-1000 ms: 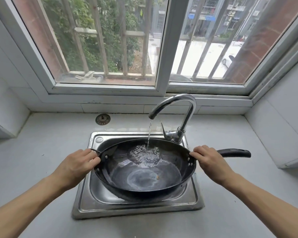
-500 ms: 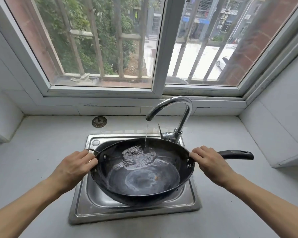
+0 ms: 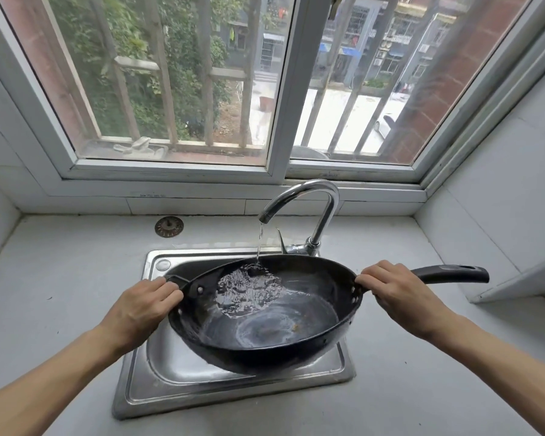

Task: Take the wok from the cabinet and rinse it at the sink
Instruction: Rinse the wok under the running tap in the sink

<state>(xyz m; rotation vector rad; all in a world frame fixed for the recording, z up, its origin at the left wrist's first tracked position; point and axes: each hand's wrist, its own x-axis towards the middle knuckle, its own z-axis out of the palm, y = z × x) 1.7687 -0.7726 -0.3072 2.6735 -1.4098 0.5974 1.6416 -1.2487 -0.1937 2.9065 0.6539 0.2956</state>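
A black wok [image 3: 296,328] hangs over the steel sink [image 3: 158,385], tilted down toward me. My left hand [image 3: 139,309] grips its small helper handle on the left rim. My right hand [image 3: 397,294] grips the base of the long black handle [image 3: 453,273], which sticks out to the right. A thin stream of water falls from the chrome faucet [image 3: 315,199] onto the wok's far inner wall and spreads down toward its bottom.
A round metal sink strainer [image 3: 169,226] lies on the pale counter behind the sink's left corner. A barred window [image 3: 183,83] fills the wall behind. White tiled walls close in on the left and right [image 3: 497,199].
The wok has risen slightly and tipped more toward me, and the water has spread further across its inner wall. Both hands keep their grips.
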